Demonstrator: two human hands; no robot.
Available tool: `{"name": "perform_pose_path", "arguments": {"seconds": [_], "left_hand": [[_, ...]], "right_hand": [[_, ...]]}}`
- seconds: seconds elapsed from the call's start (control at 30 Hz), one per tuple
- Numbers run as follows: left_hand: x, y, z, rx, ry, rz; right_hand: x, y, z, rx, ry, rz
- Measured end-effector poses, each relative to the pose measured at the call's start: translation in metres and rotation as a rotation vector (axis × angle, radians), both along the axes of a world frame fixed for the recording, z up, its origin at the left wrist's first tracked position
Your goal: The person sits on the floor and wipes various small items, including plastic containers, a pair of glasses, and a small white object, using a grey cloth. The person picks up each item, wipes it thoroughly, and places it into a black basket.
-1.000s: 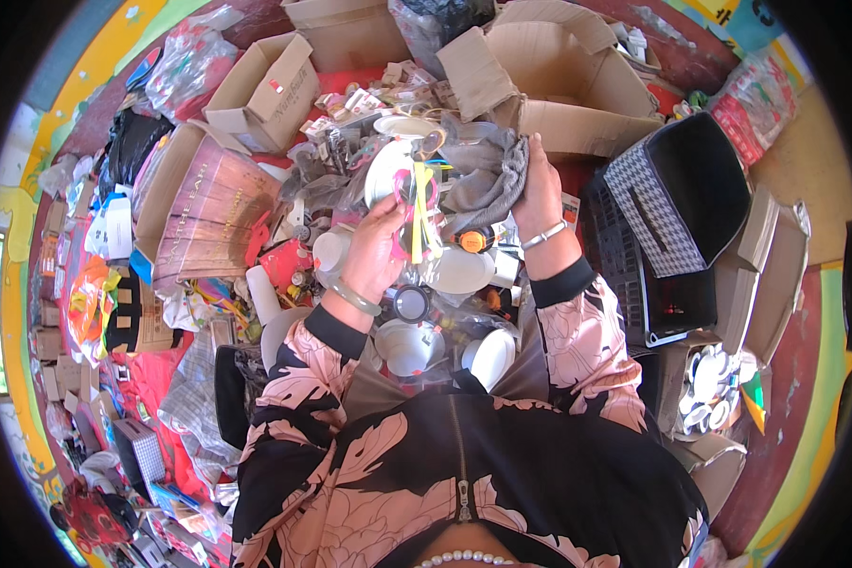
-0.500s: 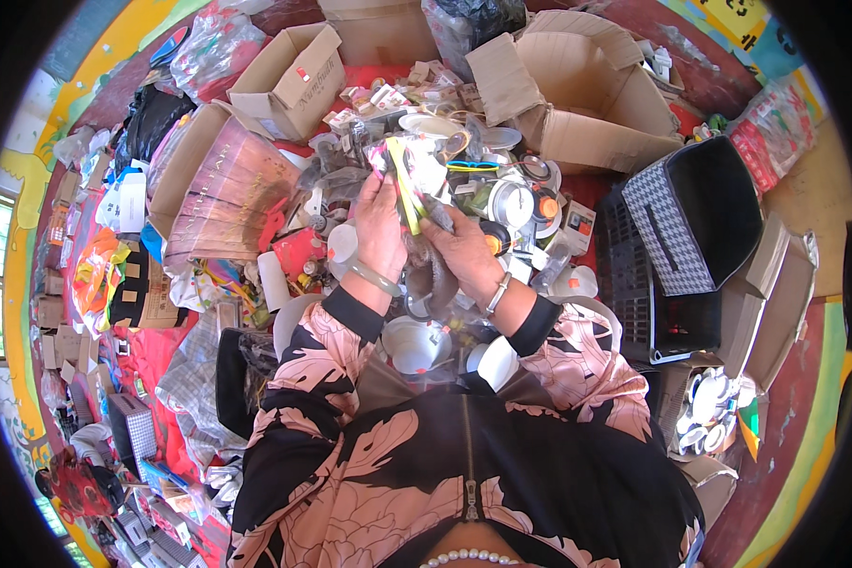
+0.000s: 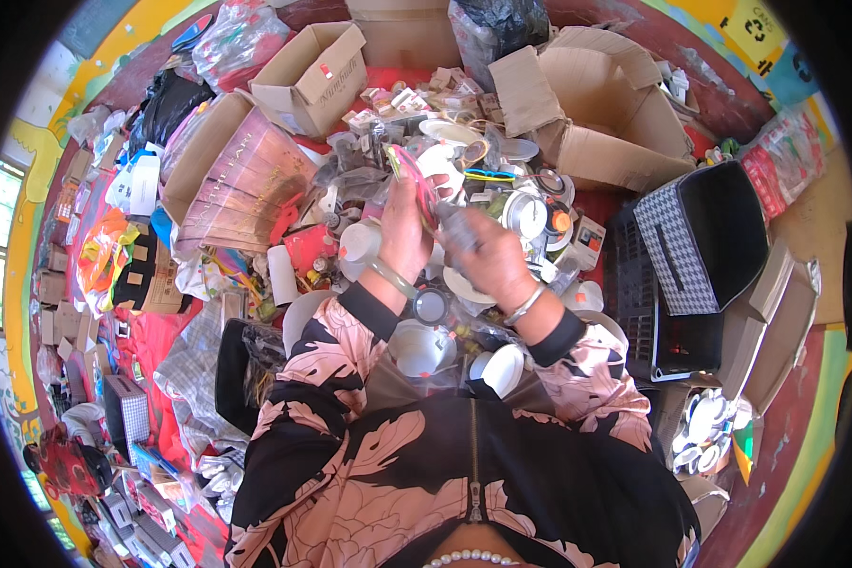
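Above the heap, my left hand [image 3: 405, 235] is closed around a thin, pink-edged thing [image 3: 411, 170] with some green on it; its kind is unclear. Beside it on the right, my right hand [image 3: 492, 257] is smeared by motion. A greyish, soft-looking piece [image 3: 458, 227] shows at its fingers, too blurred to name. Below the hands stand a white bowl [image 3: 420, 350] and a small round grey-topped thing [image 3: 432, 307]. A white oval dish [image 3: 502, 369] leans to the right of the bowl. Right of my right hand lies a round silver-white lid [image 3: 524, 216].
Open cardboard boxes [image 3: 625, 142] stand behind the heap, one of them a smaller box [image 3: 310, 80]. At right, a houndstooth-and-black bin [image 3: 701, 241] rests on a black crate [image 3: 634, 293]. A pink fan-like folded panel [image 3: 246, 185] stands left. More white dishes [image 3: 702, 426] fill a box at lower right.
The yellow-green strip has turned out of sight, and the pink edge now shows. My right hand has moved right and blurred; the dark grey piece no longer hangs below the hands.
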State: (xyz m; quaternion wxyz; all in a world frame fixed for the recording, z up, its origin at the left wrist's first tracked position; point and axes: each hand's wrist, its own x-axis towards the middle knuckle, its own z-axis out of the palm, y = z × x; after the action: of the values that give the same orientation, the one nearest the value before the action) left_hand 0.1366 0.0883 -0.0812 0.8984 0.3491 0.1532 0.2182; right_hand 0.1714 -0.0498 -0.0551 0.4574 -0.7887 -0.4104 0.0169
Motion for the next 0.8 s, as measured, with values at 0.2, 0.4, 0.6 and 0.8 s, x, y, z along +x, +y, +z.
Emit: {"name": "perform_pose_path", "arguments": {"seconds": [0.2,0.4,0.6,0.8], "left_hand": [[0.000,-0.001,0.007,-0.324,-0.005,-0.193],[-0.013,-0.026,0.000,-0.357,0.168,-0.293],[-0.014,-0.032,0.013,-0.094,0.151,-0.420],[-0.013,-0.037,0.010,-0.131,0.167,-0.437]], "right_hand": [[0.022,-0.009,0.018,0.647,0.455,-0.033],[-0.003,0.007,-0.001,-0.066,-0.272,0.023],[0.021,0.007,0.001,0.069,-0.138,-0.091],[0.075,0.003,-0.034,0.249,0.296,-0.578]]}}
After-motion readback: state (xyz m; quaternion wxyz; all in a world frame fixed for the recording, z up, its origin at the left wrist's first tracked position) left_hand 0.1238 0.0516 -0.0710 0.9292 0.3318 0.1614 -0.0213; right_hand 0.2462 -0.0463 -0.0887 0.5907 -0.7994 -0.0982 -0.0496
